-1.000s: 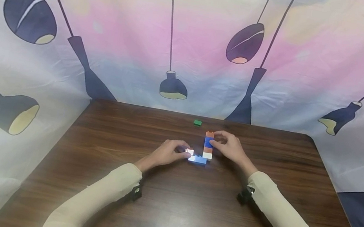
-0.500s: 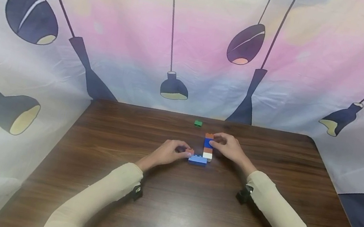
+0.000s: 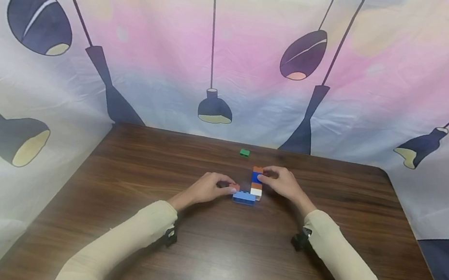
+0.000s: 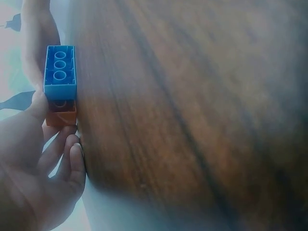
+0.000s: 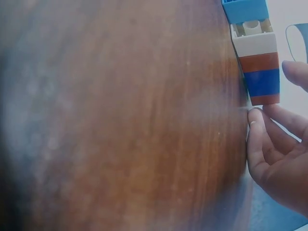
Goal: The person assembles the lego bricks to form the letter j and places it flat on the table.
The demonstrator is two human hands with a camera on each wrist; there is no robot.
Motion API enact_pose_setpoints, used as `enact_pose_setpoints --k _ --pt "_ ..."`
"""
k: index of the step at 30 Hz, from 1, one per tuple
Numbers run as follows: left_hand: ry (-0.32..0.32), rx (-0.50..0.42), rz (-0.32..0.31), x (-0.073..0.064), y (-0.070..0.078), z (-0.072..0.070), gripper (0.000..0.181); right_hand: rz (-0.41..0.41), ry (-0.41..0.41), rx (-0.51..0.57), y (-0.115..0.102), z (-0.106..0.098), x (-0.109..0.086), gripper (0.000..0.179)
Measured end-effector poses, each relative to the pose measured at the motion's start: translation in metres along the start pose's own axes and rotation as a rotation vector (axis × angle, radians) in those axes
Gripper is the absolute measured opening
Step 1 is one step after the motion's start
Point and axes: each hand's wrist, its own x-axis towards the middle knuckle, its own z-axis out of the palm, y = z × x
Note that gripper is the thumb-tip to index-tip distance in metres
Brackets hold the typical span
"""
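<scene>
In the head view, my left hand [image 3: 210, 186] pinches an orange-red toy brick [image 3: 234, 187] between thumb and fingers. That brick joins the left end of a long blue brick [image 3: 243, 198]. From the blue brick's right end a row of joined bricks runs away from me: white [image 3: 256, 192], orange, dark blue [image 3: 256, 178] and orange. My right hand [image 3: 284, 182] holds this row, thumb on the dark blue part and fingers at the far end. Hollow undersides of the blue brick [image 4: 60, 67] and the white brick [image 5: 254, 41] face the wrist cameras, close to the tabletop.
A small green brick [image 3: 244, 153] lies beyond the joined bricks, near the far edge of the brown wooden table [image 3: 206, 254]. A cloth backdrop [image 3: 158, 27] printed with lamps hangs behind and at both sides. Black cameras are strapped at both wrists.
The joined bricks have tilted slightly, the far end of the row shifting a little toward me. Bright glare on the orange-red and blue bricks has gone. Both hands keep their grip.
</scene>
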Motion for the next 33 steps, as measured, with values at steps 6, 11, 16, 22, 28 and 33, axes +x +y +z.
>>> enact_pose_setpoints --k 6,11,16,22,28,33 --pt "-0.001 0.002 -0.011 -0.001 -0.002 -0.002 0.044 0.002 -0.012 -0.009 -0.003 0.001 0.003 0.064" --pt "-0.007 -0.009 -0.030 -0.003 -0.002 -0.004 0.050 -0.033 0.006 -0.038 -0.006 -0.003 0.008 0.060" --pt "-0.026 -0.029 -0.024 -0.004 -0.001 -0.003 0.059 -0.066 0.068 -0.054 -0.015 -0.011 0.021 0.050" --pt "-0.044 -0.039 -0.007 -0.003 0.000 -0.001 0.061 -0.129 0.092 -0.099 -0.027 -0.015 0.041 0.046" --pt "-0.051 -0.026 -0.004 -0.002 0.003 0.000 0.057 -0.157 0.101 -0.137 -0.030 -0.011 0.058 0.043" --pt "-0.052 -0.030 -0.012 -0.002 0.005 -0.001 0.056 -0.171 0.120 -0.133 -0.031 -0.003 0.068 0.042"
